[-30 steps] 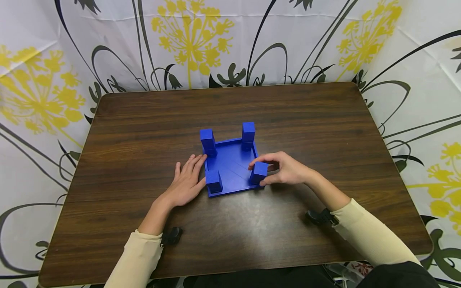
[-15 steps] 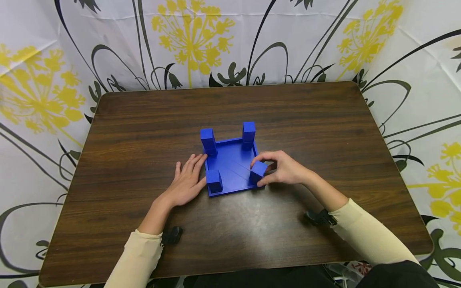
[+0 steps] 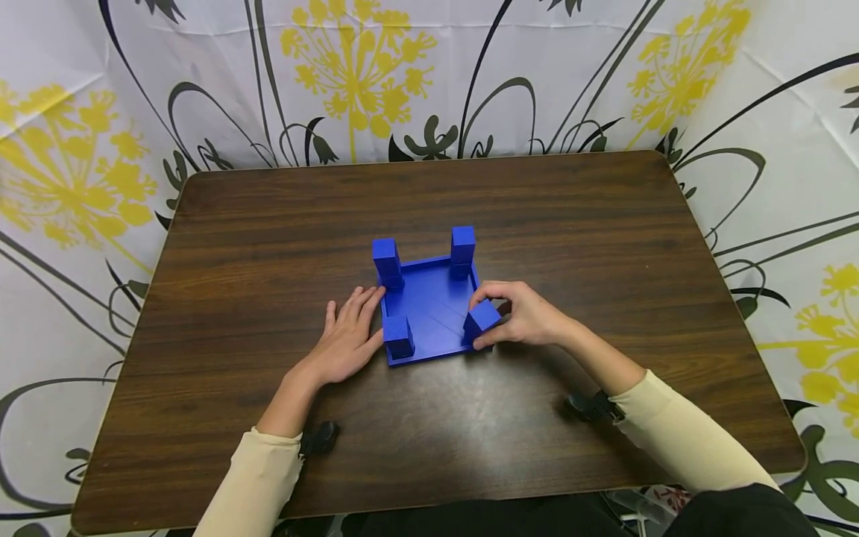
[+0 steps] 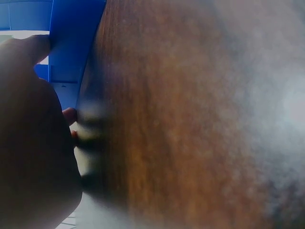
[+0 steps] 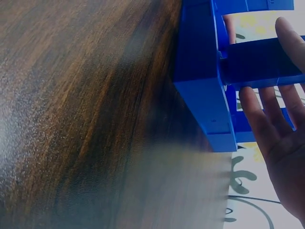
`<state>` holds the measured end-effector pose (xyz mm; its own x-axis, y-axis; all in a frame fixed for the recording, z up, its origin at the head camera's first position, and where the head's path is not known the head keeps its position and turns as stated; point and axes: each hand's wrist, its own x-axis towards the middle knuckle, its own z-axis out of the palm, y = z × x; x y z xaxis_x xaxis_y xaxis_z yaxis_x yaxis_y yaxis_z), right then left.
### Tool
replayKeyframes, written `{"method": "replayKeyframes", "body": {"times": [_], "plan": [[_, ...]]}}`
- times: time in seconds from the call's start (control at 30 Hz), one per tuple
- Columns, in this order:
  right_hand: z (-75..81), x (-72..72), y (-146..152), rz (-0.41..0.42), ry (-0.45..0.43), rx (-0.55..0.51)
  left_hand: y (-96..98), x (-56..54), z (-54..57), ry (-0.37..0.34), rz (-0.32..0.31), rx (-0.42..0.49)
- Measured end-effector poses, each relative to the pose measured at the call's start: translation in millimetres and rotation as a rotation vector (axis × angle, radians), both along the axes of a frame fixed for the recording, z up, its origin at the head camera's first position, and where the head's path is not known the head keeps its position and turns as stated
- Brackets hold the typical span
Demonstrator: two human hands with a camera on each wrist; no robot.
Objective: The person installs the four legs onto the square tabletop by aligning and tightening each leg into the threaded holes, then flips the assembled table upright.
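Note:
A square blue plastic tray-like base [image 3: 429, 298] with a low rim lies on the table, with square blue posts standing at its corners. My right hand [image 3: 526, 313] grips the near-right post [image 3: 483, 318] between thumb and fingers; that post sits twisted relative to the rim. In the right wrist view the gripped post [image 5: 262, 62] meets the base [image 5: 205, 100] at its corner. My left hand [image 3: 345, 339] lies with straight fingers along the base's left side, its thumb by the near-left post [image 3: 398, 337]. At the back stand the far-left post [image 3: 387, 262] and far-right post [image 3: 462, 252].
The dark wood-grain table [image 3: 570, 224] carries the base near its middle. A white curtain [image 3: 228, 67] with yellow and grey plants hangs behind and along both sides. Black wrist devices [image 3: 321, 438] sit near both cuffs.
The near-right post has turned in my right hand, going from roughly square with the base to twisted. My right hand has shifted slightly with it, while the left hand stays put.

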<state>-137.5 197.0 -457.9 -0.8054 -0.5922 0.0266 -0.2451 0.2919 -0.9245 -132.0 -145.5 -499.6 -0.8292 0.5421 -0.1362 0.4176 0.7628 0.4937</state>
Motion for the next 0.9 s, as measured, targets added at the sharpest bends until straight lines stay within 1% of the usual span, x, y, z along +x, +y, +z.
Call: {"method": "replayKeyframes", "body": {"times": [0.07, 0.1, 0.2, 0.3, 0.33, 0.37, 0.5, 0.7, 0.8, 0.9], "plan": [[1.3, 0.4, -1, -0.01, 0.015, 0.022, 0.1, -0.2, 0.0, 0.001, 0.0, 0.001], [4.9, 1.6, -2, -0.017, 0.016, 0.039, 0.1, -0.2, 0.1, 0.001, 0.0, 0.002], [5.3, 2.0, -2, -0.024, 0.019, 0.068, 0.4, -0.3, 0.0, -0.005, 0.004, 0.0], [3.9, 2.4, -2, -0.022, 0.022, 0.071, 1.0, -0.1, 0.8, -0.01, 0.007, -0.005], [0.0, 1.2, -1, -0.016, 0.028, 0.063, 1.3, -0.1, 0.7, -0.01, 0.008, -0.006], [-0.5, 1.2, -1, -0.011, 0.031, 0.058, 1.2, -0.1, 0.6, -0.011, 0.008, -0.007], [-0.3, -0.2, 1, 0.026, 0.046, 0.056, 1.0, -0.2, -0.4, -0.008, 0.006, -0.009], [3.9, -2.2, 7, 0.095, 0.052, 0.083, 1.0, 0.1, 0.7, -0.005, 0.007, -0.008], [5.4, -3.5, 8, 0.148, 0.041, 0.065, 1.0, 0.3, 0.8, -0.004, 0.006, -0.008], [6.2, -5.3, 10, 0.216, 0.017, 0.023, 0.9, 0.2, 0.3, -0.002, 0.006, -0.005]]}}
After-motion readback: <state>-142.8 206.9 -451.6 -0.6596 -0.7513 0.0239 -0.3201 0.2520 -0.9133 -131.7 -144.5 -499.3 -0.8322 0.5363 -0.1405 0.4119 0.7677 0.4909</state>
